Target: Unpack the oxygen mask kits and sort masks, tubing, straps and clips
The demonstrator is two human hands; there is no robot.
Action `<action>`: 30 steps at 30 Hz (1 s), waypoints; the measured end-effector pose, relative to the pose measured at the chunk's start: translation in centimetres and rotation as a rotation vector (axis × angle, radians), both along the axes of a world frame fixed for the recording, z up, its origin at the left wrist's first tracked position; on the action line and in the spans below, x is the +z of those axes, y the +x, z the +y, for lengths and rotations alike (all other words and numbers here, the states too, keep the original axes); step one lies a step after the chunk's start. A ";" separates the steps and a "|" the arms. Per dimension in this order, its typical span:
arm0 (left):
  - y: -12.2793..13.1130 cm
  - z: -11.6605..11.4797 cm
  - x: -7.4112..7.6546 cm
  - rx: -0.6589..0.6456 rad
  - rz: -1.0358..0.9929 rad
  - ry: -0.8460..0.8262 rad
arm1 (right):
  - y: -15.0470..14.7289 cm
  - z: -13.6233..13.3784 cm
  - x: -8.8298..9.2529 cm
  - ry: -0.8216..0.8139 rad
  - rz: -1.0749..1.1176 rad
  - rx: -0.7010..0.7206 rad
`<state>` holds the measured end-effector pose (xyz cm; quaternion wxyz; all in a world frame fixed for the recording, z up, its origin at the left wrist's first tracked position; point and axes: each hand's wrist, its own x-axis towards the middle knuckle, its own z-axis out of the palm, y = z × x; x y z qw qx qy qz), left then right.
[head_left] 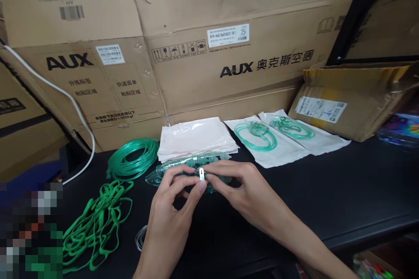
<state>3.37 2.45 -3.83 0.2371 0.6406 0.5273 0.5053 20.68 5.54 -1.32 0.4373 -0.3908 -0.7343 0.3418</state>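
Near the middle of the black table, my left hand [178, 200] and my right hand [240, 183] meet at a small silvery-white strip [202, 174] with a dark slot near its top. The strip stands upright between the fingertips of both hands, pinched from each side. Just behind my fingers lies a row of clear green plastic masks [190, 161], partly hidden by my hands. Beside my left wrist is a small bundle of thin pale wires [141, 238].
Coiled green tubing [134, 157] and green elastic straps [98, 222] lie left. White pouches [198, 137] are stacked behind the masks; bagged masks with tubing [262, 137] lie right of them. Large cardboard boxes [196, 83] line the back; an open carton [327, 104] stands right.
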 end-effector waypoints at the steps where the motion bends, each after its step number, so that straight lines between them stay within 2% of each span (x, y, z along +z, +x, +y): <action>1: 0.0 0.0 0.0 -0.001 0.004 0.000 | 0.0 0.0 0.0 -0.018 0.003 -0.008; 7: -0.2 0.3 -0.6 -0.045 0.087 0.055 | 0.2 0.1 0.1 -0.105 -0.031 -0.032; 12: -0.6 0.6 -1.3 -0.025 0.200 0.188 | 1.0 0.3 0.4 -0.056 -0.147 0.019; 16: -0.7 0.4 -0.7 -0.099 0.304 0.277 | 1.4 0.3 0.2 -0.064 -0.198 0.035; 23: -1.5 0.4 0.1 -0.193 0.467 0.427 | 1.6 0.4 0.5 -0.095 -0.124 0.073; 26: -2.0 0.4 0.2 -0.189 0.500 0.435 | 1.8 0.2 0.8 -0.121 -0.126 0.092; 30: -2.5 0.5 0.3 -0.179 0.487 0.413 | 2.4 0.0 1.0 -0.133 -0.176 0.197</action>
